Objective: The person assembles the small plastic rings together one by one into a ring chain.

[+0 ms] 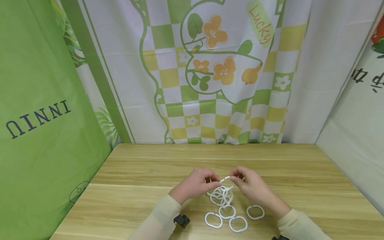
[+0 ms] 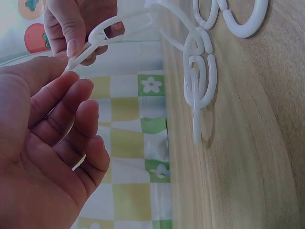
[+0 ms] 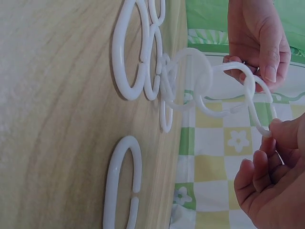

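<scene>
We are viewing the wooden table; above it, left hand and right hand, equally near; below them, the white chain is trailing down; its top ring is running lengthwise from hand to hand, fingertips pinching both ends.

My left hand, palm toward the camera, pinches the tip of a white ring between thumb and forefinger, the other fingers loosely bent. My right hand reaches in at the top, its thumb and fingertips on the white links just beside mine; I can't tell exactly which link they grip. From there a chain of linked rings runs across to the wooden table, where more white rings lie, partly cut off. Behind hangs a checked curtain.
</scene>
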`<state>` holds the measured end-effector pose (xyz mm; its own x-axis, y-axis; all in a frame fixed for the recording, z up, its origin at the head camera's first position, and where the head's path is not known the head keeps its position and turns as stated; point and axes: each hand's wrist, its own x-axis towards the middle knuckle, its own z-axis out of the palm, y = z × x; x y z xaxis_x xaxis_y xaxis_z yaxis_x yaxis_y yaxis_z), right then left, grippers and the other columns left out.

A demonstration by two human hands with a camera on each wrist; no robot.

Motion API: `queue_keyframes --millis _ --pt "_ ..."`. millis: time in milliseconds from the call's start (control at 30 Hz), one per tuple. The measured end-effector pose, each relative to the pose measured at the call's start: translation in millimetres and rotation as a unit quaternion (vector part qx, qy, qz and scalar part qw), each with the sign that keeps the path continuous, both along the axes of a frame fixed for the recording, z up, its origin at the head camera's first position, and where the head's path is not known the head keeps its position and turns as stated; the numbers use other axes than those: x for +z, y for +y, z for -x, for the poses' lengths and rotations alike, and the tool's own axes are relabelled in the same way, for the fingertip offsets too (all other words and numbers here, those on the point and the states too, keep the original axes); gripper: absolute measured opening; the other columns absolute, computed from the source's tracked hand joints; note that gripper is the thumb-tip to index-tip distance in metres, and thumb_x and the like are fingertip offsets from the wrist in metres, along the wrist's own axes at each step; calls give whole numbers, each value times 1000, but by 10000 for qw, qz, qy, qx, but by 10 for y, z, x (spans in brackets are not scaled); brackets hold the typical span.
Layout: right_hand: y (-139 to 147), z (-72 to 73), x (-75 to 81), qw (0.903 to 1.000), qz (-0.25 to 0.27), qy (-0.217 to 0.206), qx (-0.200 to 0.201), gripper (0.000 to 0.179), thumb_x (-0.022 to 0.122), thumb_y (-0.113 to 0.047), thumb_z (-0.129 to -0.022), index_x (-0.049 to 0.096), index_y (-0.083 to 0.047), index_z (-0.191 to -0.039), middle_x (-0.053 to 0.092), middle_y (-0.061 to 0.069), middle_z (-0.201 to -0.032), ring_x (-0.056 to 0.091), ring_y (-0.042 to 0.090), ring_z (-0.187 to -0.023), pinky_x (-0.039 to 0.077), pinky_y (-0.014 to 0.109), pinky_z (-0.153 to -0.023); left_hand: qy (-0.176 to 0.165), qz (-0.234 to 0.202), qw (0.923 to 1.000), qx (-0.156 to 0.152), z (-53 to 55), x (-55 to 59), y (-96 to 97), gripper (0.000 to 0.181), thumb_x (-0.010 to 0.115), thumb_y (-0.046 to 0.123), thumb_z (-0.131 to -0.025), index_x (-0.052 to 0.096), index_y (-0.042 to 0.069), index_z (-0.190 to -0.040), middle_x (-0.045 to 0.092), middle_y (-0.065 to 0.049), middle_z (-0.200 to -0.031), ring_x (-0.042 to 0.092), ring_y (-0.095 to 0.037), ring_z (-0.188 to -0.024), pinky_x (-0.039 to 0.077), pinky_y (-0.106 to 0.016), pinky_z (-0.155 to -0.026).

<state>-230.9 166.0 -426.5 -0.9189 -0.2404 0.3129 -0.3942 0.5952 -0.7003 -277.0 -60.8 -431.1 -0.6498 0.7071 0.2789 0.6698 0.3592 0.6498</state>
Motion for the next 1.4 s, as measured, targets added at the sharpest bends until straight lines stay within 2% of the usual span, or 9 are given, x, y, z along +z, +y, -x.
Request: queue_keyframes --millis 267,567,800,900,1167,1400 --pt "-17 -8 4 9998 74 -114 -173 9 67 -17 -94 63 -9 -95 58 -5 -81 55 12 -76 48 28 -67 -136 37 9999 72 -7 -7 10 13 69 28 -93 72 15 -92 60 15 -75 53 0 -65 48 -19 -59" --pt "43 -30 -15 9995 134 -294 -42 5 65 -15 -95 63 -11 -97 60 -2 -83 56 14 -79 48 27 -70 -239 156 9986 442 -31 38 -8 13 65 26 -96 72 15 -94 59 14 -74 52 -2 -65 46 -20 -57" --pt "252 -37 -31 9978 -460 -437 198 3 66 -12 -93 63 -11 -92 56 -5 -77 50 10 -71 44 27 -62 -175 81 9983 553 -2 75 -42 13 64 26 -96 72 16 -93 60 14 -76 54 -3 -67 47 -20 -59" --pt "348 -36 -62 9958 -708 -499 300 4 67 -13 -92 63 -13 -90 56 -7 -78 51 8 -72 44 26 -63 -114 48 9981 596 5 79 -56 12 65 25 -96 72 15 -92 60 14 -76 53 -2 -68 47 -20 -60" --pt "595 -44 -170 9896 -1079 -699 639 6 70 -8 -86 64 -10 -86 56 -7 -75 50 3 -70 45 26 -62 -63 -93 9981 612 14 60 -67 11 66 24 -95 72 15 -91 60 14 -76 54 -2 -68 48 -20 -60" --pt "751 -118 -184 9805 -1313 -1146 905 11 71 -8 -80 61 -13 -81 55 -7 -71 49 5 -64 43 26 -58 -75 -108 9976 681 14 58 -84 11 67 25 -95 72 16 -91 60 14 -76 54 -2 -68 47 -21 -60"
